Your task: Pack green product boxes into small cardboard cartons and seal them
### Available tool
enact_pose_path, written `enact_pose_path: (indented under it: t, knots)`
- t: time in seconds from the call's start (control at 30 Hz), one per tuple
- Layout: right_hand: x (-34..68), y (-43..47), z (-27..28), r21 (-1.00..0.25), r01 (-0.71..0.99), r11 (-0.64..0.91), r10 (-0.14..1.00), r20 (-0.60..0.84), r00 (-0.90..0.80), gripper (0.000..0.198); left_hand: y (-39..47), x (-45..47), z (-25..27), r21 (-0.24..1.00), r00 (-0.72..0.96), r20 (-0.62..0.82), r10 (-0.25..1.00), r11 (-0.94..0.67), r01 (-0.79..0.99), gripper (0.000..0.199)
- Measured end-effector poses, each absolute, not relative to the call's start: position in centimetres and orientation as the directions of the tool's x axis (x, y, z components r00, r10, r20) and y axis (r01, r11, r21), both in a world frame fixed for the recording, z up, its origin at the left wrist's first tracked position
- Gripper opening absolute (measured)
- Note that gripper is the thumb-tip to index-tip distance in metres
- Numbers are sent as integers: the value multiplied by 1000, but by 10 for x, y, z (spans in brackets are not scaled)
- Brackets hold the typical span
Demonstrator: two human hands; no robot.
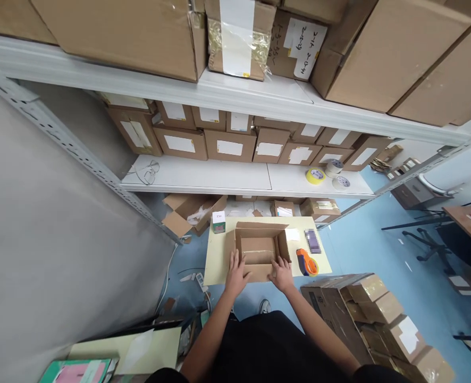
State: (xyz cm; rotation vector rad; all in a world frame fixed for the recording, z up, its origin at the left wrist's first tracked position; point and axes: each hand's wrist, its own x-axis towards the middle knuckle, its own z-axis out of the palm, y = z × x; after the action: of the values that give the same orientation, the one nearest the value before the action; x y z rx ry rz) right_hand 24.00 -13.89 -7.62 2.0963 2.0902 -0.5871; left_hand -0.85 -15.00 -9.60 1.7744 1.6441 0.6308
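Note:
An open cardboard box (259, 243) sits on a pale yellow table with its flaps folded outward. Nothing but its bare bottom and a strip of tape shows inside. My left hand (237, 274) grips the near left corner, thumb along the front side. At the near right corner my right hand (282, 274) holds the box the same way, fingers over the edge. To the right lies an orange tape dispenser (307, 262) with a roll of tape. Behind it are a pixelated purple item (312, 241) and a white paper (292, 234). A small green and white box (218, 222) stands back left.
Metal shelving rises ahead, its middle shelf (203, 174) holding labelled cartons and tape rolls (316, 176). An opened carton (195, 210) stands behind the table to the left. A large carton of smaller boxes (379, 314) is at my right, a grey wall (60, 229) at my left.

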Motion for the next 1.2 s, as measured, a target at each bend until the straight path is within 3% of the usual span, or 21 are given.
enact_pose_path:
  t: [0.07,0.2,0.27,0.37,0.47,0.57,0.7,0.87,1.1,1.2]
  knots:
    - [235,-136,-72,-156,987,-32,927,-374,-29,66,-152,-1,-102,718,100,-94,991,-3,696,56]
    - [234,-130,-67,-153,988,-27,894,-446,-44,56,-154,1,-108,702,90,-97,991,4,712,17]
    - [239,-125,-65,-208,977,-47,892,-450,-52,61,-156,2,-106,685,59,-61,996,-1,729,5]
    - [254,-108,-57,-370,929,9,938,-319,-136,74,-166,5,-95,647,-25,79,997,-32,761,12]
    - [265,-79,-40,-478,857,193,963,-75,-259,75,-188,10,-75,589,-71,242,968,-89,803,16]
    - [263,-49,-17,-443,826,347,932,65,-357,75,-220,18,-49,526,-109,343,933,-94,845,16]
    - [245,-28,2,-369,806,464,882,113,-457,72,-267,36,-18,477,-186,408,894,-35,878,16]
    - [228,-34,-1,-408,683,605,779,130,-613,27,-322,71,1,495,-343,374,862,127,859,20]
    - [204,-77,-24,-516,489,703,602,66,-796,24,-393,124,6,546,-606,228,762,415,727,13]
    - [186,-105,-26,-616,363,699,557,150,-817,38,-422,131,11,569,-685,126,718,514,642,9]
